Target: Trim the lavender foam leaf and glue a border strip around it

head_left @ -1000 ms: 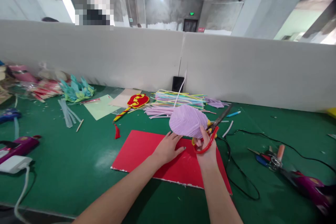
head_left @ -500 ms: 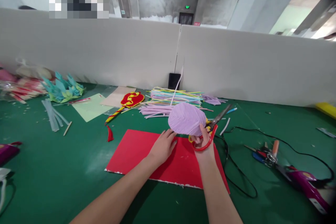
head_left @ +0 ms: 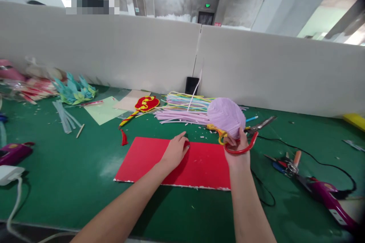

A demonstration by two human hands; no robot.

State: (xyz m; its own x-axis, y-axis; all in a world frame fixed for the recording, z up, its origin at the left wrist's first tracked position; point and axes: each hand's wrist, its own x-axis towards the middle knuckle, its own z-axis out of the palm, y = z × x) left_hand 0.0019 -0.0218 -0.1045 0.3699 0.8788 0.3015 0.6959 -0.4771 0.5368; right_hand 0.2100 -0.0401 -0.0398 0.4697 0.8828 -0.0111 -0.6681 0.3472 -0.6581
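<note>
My right hand (head_left: 238, 147) is closed on a lilac oval pad (head_left: 226, 115) with a ribbed, leaf-like surface, made of what look like chenille stems. Red-handled scissors (head_left: 252, 143) hang around the same hand, blades pointing to the right. Flat on a red board (head_left: 154, 157) rests my left hand (head_left: 176, 151), fingers spread and holding nothing. Yellow-handled scissors (head_left: 221, 136) lie behind the right hand, partly hidden. Just beyond is a bundle of pastel chenille stems (head_left: 182, 115), one stem standing up from it.
A red and yellow fan-shaped piece (head_left: 146, 103) with a tassel (head_left: 124, 137) lies left of the bundle. Purple glue guns (head_left: 330, 201) (head_left: 17, 153), keys (head_left: 291, 168) and a black cord (head_left: 310, 160) are around. Turquoise folded paper (head_left: 75, 90) stands at back left, before a grey partition (head_left: 114, 49).
My right hand has moved right with the lilac pad and the red-handled scissors, uncovering the yellow-handled scissors. My left hand remains on the board, its fingers slightly more spread. The view has shifted a little.
</note>
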